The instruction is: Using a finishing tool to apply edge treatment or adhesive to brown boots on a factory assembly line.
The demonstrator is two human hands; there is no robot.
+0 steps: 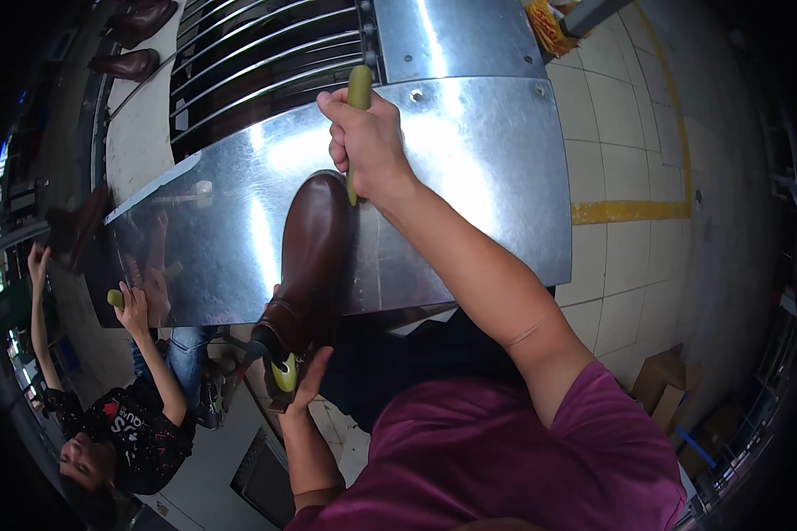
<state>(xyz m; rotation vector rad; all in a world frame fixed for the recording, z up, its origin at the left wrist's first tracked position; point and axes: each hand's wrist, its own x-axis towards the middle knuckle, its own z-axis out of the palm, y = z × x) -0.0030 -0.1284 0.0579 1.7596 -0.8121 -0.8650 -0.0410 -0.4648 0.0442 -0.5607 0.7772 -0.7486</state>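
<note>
A dark brown leather boot (pixel 314 234) lies over the near edge of the metal table, toe pointing away from me. Its opening, toward me, shows a yellow-green insert (pixel 284 373). My left hand (pixel 309 382) holds the boot from beneath at the shaft end, with part of the fingers hidden behind it. My right hand (pixel 372 146) is wrapped around an olive-green oblong tool (pixel 359 87), whose lower end is close beside the boot's toe. Whether the tool touches the leather I cannot tell.
Metal rollers (pixel 266 53) run behind the shiny table (pixel 478 195). More brown boots (pixel 124 64) stand at the far left. On the left, a co-worker (pixel 137 416) holds a similar green tool (pixel 116 299) and reaches toward a boot. A cardboard box (pixel 664 382) sits at right.
</note>
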